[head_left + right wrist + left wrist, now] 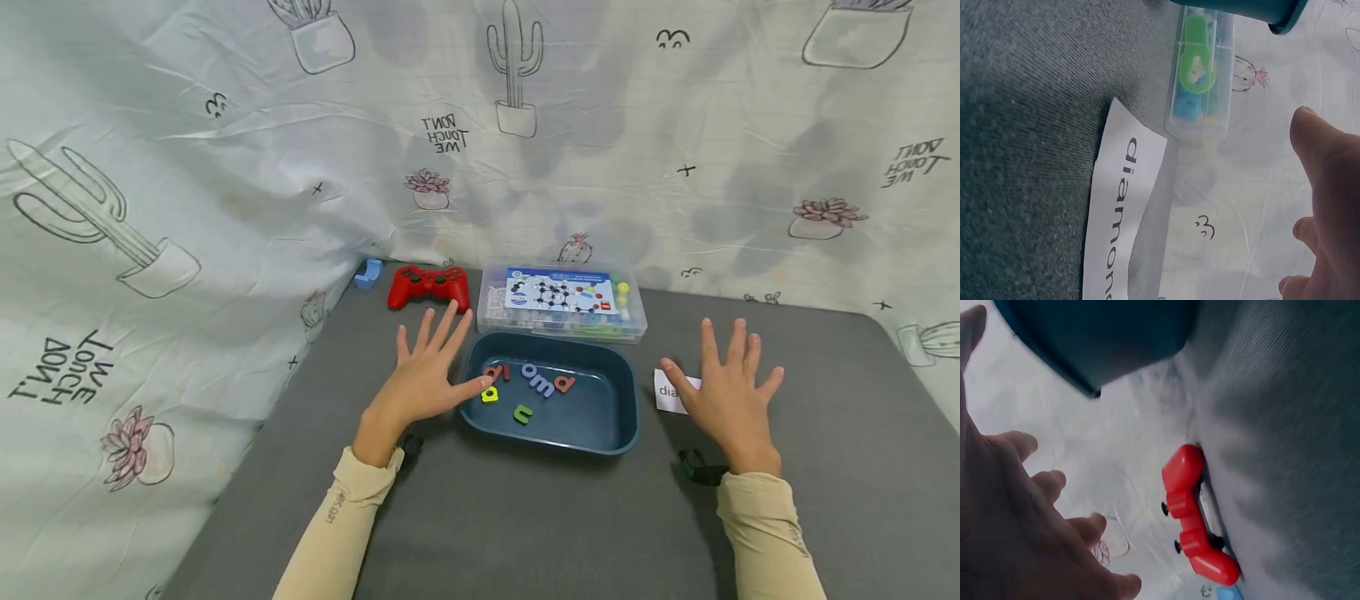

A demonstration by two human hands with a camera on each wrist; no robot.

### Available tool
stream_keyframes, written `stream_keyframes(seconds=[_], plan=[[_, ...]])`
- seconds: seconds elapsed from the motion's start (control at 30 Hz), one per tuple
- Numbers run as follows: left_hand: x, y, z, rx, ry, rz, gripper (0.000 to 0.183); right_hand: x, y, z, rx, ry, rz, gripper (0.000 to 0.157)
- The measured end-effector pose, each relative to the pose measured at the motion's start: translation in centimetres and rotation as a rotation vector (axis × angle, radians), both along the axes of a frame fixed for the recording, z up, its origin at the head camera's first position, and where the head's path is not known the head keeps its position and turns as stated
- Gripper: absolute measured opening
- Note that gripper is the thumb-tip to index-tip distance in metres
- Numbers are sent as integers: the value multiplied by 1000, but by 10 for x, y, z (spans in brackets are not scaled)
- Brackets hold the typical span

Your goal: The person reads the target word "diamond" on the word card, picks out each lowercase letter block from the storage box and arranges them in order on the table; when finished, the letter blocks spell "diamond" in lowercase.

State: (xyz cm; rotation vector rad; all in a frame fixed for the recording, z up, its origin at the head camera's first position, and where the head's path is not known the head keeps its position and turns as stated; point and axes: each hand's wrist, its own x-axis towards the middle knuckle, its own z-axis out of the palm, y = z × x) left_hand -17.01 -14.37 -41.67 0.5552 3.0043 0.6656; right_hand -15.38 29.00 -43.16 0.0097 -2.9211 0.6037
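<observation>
My left hand is spread with straight fingers, its thumb overlapping the left rim of a dark blue tray. Inside the tray lie several coloured letters: a purple o, a purple m, a green n, a yellow letter and a few reddish ones. To the tray's right, my right hand is also spread and holds nothing. It partly covers a white paper slip in the head view; the right wrist view shows the printed letters "diamon" on that slip.
A red game controller sits behind my left hand, with a small blue piece beside it. Behind the tray stands a clear plastic case with a molecule picture on its lid. A cactus-print cloth hangs at the back and left.
</observation>
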Motion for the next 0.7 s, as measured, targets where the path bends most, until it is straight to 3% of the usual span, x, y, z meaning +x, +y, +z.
stream_keyframes(seconds=[0.37, 0.7], plan=[[21, 18, -11, -10, -149, -71, 125, 2, 6, 3, -49, -28, 6, 97], [28, 19, -19, 74, -233, -55, 133, 3, 6, 5, -87, -26, 20, 96]])
